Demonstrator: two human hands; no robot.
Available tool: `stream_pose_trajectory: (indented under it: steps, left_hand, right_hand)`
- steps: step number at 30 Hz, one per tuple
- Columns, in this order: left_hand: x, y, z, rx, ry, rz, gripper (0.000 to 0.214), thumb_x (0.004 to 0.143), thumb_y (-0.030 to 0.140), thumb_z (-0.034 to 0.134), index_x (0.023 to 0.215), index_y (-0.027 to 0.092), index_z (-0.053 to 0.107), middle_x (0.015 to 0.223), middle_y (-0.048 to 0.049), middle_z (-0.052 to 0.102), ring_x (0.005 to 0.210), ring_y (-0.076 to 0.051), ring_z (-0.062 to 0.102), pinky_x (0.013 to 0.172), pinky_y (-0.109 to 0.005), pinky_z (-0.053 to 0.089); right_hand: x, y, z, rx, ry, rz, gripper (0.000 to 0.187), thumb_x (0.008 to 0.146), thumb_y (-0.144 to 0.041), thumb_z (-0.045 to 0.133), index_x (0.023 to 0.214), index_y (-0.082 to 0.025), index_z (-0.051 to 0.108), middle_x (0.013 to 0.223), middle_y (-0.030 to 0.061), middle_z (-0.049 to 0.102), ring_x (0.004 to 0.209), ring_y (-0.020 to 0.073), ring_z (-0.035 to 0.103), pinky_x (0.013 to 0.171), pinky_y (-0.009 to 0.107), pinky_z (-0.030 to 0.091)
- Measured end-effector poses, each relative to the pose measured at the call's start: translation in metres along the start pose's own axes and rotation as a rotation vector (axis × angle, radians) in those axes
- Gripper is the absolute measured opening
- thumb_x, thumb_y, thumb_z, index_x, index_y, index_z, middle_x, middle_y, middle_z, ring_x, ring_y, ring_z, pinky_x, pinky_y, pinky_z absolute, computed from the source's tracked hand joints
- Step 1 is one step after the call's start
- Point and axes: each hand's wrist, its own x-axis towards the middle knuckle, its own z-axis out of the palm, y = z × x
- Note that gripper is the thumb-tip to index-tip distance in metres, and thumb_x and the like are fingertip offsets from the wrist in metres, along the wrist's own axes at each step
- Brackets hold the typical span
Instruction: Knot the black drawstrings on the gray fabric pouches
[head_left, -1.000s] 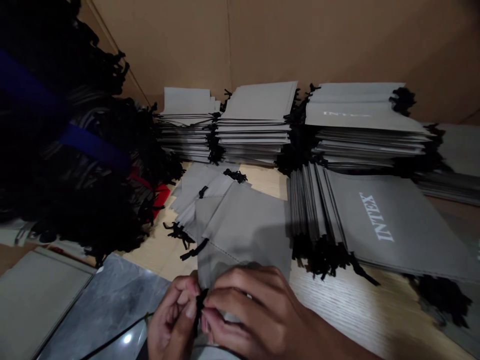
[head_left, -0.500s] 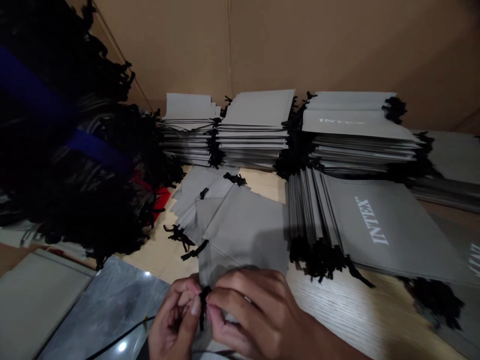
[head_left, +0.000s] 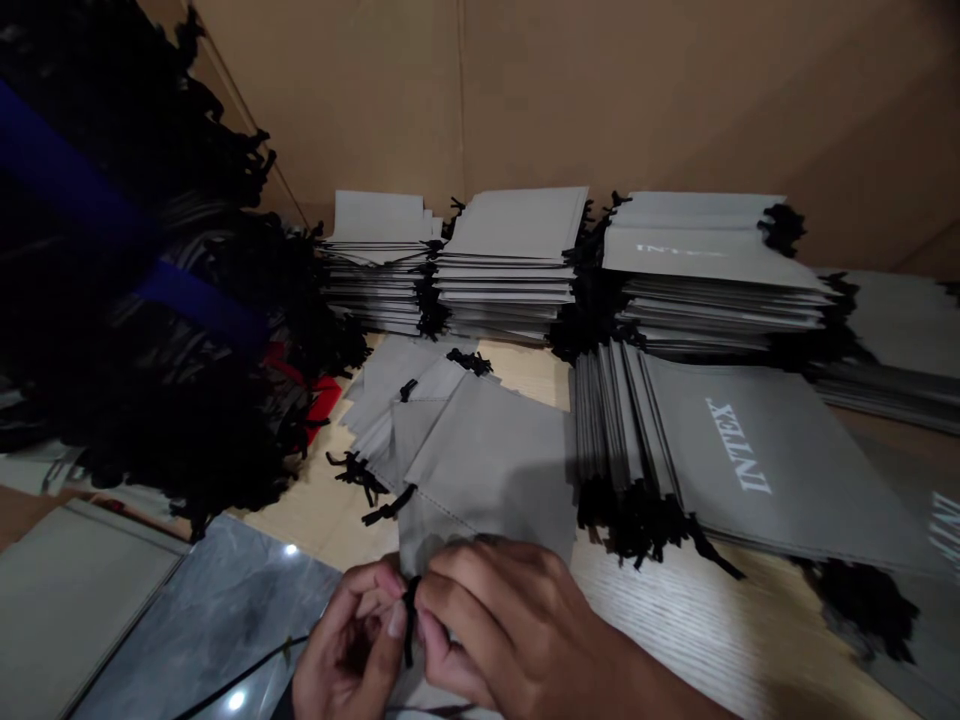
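Note:
Near the bottom middle of the head view, my left hand (head_left: 352, 640) and my right hand (head_left: 502, 625) meet over a grey fabric bag. Both pinch a short black drawstring (head_left: 410, 625) between thumb and fingers. Much of the bag under my hands is hidden. Just beyond them lies a loose pile of grey drawstring bags (head_left: 487, 460), fanned out, with knotted black cord ends at their edges. To the right, a leaning stack of grey bags (head_left: 750, 450) shows white INTEX lettering on its top face.
Along the cardboard wall (head_left: 540, 90) stand several neat stacks of grey bags (head_left: 510, 225). At left rises a tall dark heap of black cords (head_left: 187, 400) with blue straps (head_left: 202, 300) and a red strip (head_left: 324, 400). A marbled grey surface (head_left: 255, 590) lies lower left.
My hands stay at nearly the same spot with fingers still pinched at the black drawstring. The view has shifted very slightly.

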Motion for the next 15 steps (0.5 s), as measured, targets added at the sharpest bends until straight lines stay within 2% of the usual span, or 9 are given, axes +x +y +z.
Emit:
stream_pose_trajectory:
  steps: [2,5,6,7,9,11,15]
  left_hand:
    - [0.006,0.001,-0.005,0.031,-0.038,0.07,0.032,0.091,0.053,0.087,0.09,0.023,0.078,0.074,-0.0003,0.074,0.062,-0.017,0.068,0.062,-0.022,0.059]
    - [0.022,0.007,-0.019,0.177,-0.19,0.31,0.007,0.093,0.03,0.085,0.091,0.024,0.082,0.074,-0.0012,0.077,0.063,-0.017,0.073,0.064,-0.02,0.061]
    - [0.028,0.011,-0.024,0.242,-0.285,0.419,0.006,0.09,0.021,0.085,0.094,0.025,0.083,0.076,-0.002,0.08,0.065,-0.018,0.076,0.065,-0.02,0.063]
    - [0.035,0.016,-0.029,0.31,-0.341,0.511,0.015,0.088,0.013,0.084,0.097,0.025,0.083,0.079,-0.0021,0.082,0.067,-0.019,0.078,0.069,-0.021,0.063]
    - [0.047,0.027,-0.038,0.413,-0.495,0.618,0.027,0.087,0.005,0.081,0.103,0.026,0.081,0.084,-0.0024,0.083,0.071,-0.02,0.08,0.073,-0.023,0.064]
    - [0.057,0.038,-0.045,0.493,-0.623,0.639,0.03,0.088,0.004,0.079,0.106,0.027,0.079,0.085,-0.002,0.082,0.073,-0.02,0.08,0.073,-0.024,0.064]
    - [0.069,0.055,-0.051,0.672,-0.838,0.59,0.025,0.092,0.008,0.074,0.107,0.028,0.077,0.084,-0.0008,0.079,0.073,-0.019,0.078,0.072,-0.023,0.062]
  right_hand:
    - [-0.001,0.003,0.003,-0.011,-0.012,-0.032,0.016,0.1,-0.013,0.063,0.113,-0.011,0.07,0.094,0.0036,0.078,0.077,0.0178,0.075,0.064,0.033,0.059]
    - [-0.001,0.007,0.005,-0.011,-0.045,-0.05,0.016,0.099,-0.012,0.057,0.108,-0.014,0.069,0.09,0.0026,0.075,0.074,0.0177,0.072,0.058,0.033,0.056]
    - [-0.001,0.008,0.006,-0.001,-0.063,-0.057,0.015,0.098,-0.012,0.057,0.106,-0.014,0.069,0.089,0.0022,0.074,0.073,0.0176,0.071,0.057,0.033,0.054]
    - [-0.001,0.01,0.006,0.012,-0.085,-0.064,0.014,0.098,-0.012,0.057,0.104,-0.015,0.068,0.088,0.0017,0.073,0.073,0.0176,0.07,0.056,0.033,0.052]
    - [0.0,0.012,0.005,0.042,-0.146,-0.083,0.012,0.1,-0.014,0.057,0.102,-0.017,0.068,0.087,0.0006,0.07,0.072,0.0172,0.066,0.055,0.033,0.049]
    - [0.001,0.014,0.004,0.054,-0.224,-0.11,0.01,0.103,-0.019,0.059,0.101,-0.017,0.068,0.086,0.0,0.069,0.071,0.0172,0.064,0.054,0.033,0.047]
    - [0.003,0.015,0.0,0.023,-0.332,-0.166,0.012,0.105,-0.027,0.064,0.102,-0.017,0.069,0.085,0.0004,0.067,0.074,0.0184,0.063,0.056,0.034,0.047]
